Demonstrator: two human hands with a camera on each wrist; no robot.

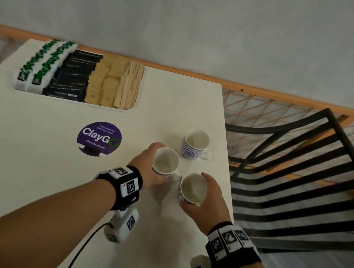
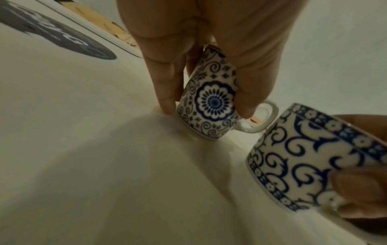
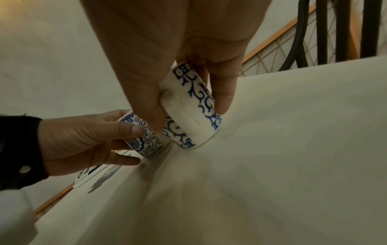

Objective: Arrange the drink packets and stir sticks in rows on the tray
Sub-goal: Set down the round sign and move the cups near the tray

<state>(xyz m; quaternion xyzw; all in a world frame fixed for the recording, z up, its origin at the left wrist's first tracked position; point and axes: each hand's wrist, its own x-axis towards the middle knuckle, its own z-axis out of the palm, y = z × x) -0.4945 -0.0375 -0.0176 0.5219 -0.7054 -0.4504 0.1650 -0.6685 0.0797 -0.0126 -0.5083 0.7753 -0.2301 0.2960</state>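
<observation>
The white tray (image 1: 70, 101) lies at the table's far left. It holds rows of green-and-white packets (image 1: 42, 60), dark packets (image 1: 75, 75), tan packets (image 1: 104, 83) and wooden stir sticks (image 1: 129, 87). Both hands are well away from it, near the right edge. My left hand (image 1: 144, 163) grips a blue-and-white flowered cup (image 1: 166, 161) (image 2: 211, 102) from above, thumb and fingers round its sides. My right hand (image 1: 209, 201) grips a scroll-patterned cup (image 1: 193, 188) (image 3: 194, 116) the same way. The two cups are close together at the table surface.
A third blue-and-white cup (image 1: 195, 144) stands just beyond the two held ones. A round purple ClayGo sticker (image 1: 99, 138) is on the white table. The table's right edge (image 1: 226, 154) borders a black slatted chair (image 1: 307, 168). A wall stands behind the tray.
</observation>
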